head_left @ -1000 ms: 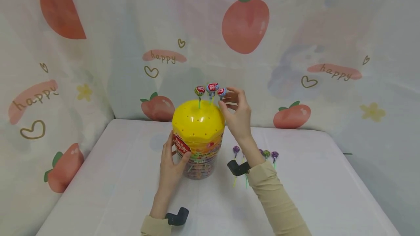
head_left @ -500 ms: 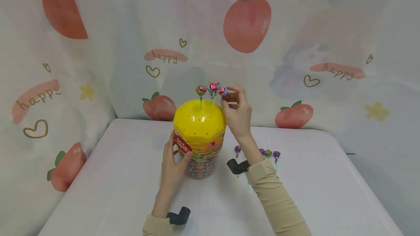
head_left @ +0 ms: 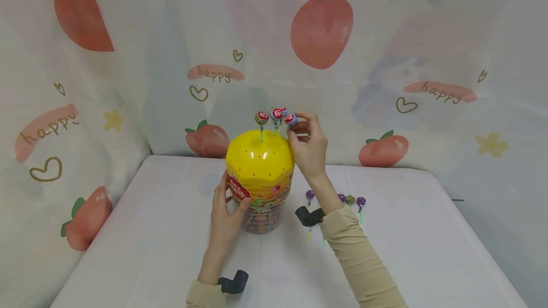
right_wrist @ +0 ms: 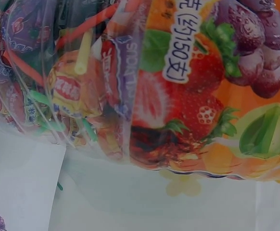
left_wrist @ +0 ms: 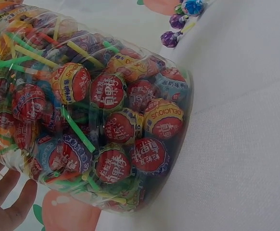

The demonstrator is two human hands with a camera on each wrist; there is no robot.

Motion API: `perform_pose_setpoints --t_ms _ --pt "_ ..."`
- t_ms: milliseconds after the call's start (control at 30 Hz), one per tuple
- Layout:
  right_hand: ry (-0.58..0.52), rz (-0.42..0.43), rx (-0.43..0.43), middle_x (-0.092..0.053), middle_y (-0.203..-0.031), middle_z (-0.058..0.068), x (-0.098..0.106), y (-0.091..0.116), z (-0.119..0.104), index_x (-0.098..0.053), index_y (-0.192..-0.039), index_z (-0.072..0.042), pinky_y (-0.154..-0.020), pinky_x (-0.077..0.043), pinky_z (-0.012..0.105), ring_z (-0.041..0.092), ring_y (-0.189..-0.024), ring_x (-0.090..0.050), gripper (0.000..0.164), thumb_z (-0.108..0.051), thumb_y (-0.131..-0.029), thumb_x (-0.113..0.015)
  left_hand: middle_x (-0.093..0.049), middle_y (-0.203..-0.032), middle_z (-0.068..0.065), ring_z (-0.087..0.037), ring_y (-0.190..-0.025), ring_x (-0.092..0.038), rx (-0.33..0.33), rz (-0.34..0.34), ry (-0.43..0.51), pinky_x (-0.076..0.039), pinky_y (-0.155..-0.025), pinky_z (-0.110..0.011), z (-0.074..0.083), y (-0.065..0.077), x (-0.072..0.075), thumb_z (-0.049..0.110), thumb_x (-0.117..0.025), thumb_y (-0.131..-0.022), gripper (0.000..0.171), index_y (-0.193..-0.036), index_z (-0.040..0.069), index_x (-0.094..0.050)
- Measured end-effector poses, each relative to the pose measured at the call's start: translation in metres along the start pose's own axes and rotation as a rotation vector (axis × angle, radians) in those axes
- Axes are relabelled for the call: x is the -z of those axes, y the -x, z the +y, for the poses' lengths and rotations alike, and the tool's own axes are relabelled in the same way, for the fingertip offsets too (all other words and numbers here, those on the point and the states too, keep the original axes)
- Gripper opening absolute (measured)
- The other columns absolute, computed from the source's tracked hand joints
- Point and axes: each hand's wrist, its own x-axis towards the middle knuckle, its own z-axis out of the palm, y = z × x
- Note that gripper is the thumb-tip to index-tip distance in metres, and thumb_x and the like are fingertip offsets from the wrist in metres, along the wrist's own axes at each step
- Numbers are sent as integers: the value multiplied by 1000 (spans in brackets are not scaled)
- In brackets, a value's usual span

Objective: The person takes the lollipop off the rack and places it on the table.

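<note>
A clear plastic candy jar [head_left: 261, 221] with a domed yellow lid [head_left: 259, 156] stands upright on the table. My left hand [head_left: 223, 220] steadies its left side, fingers along the flank and thumb across the front. At the lid's right edge, my right hand [head_left: 311, 146] pinches a blue-and-red wrapped lollipop [head_left: 290, 119] just below its head. Several other lollipops [head_left: 261, 118] stick up from the top holes. Wrapped lollipops [left_wrist: 111, 91] fill the jar in the left wrist view, with my left fingertips at lower left. The right wrist view shows the jar's fruit label [right_wrist: 193, 101], not the hand.
Loose lollipops [head_left: 361, 201] with purple and green wrappers lie right of the jar, partly hidden by my right forearm. A white cloth covers the table [head_left: 141, 232]. Behind it hangs a fruit-printed curtain [head_left: 265, 23]. Black wrist mounts [head_left: 234, 282] jut from both arms.
</note>
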Motion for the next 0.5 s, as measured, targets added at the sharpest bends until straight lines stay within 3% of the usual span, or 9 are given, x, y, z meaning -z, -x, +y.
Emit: perform_pose_setpoints --t_ms 200,433,500 --pt "5 0 -4 -64 -94 29 -1 -1 0 -52 -120 8 -71 -49 12 39 -85 -62 34 7 -87 -60 -40 -147 -5 -24 -132 -40 -4 -3 -3 -44 -103 -49 -2 0 -1 30 -70 -87 85 -153 38 -17" --pt "21 6 -3 -65 -95 26 -5 -6 35 -53 -123 2 -70 -48 10 35 -85 -63 37 4 -88 -63 -41 -147 -5 -24 -132 -39 -3 -5 -1 -44 -103 -49 -2 -1 -1 30 -69 -87 84 -153 37 -17" --pt "18 6 0 -66 -94 24 -5 -6 36 -54 -123 0 -69 -48 10 32 -84 -64 36 2 -88 -63 -41 -147 -6 -25 -132 -39 -3 -5 -2 -44 -103 -49 -1 -1 0 30 -69 -87 84 -153 36 -17"
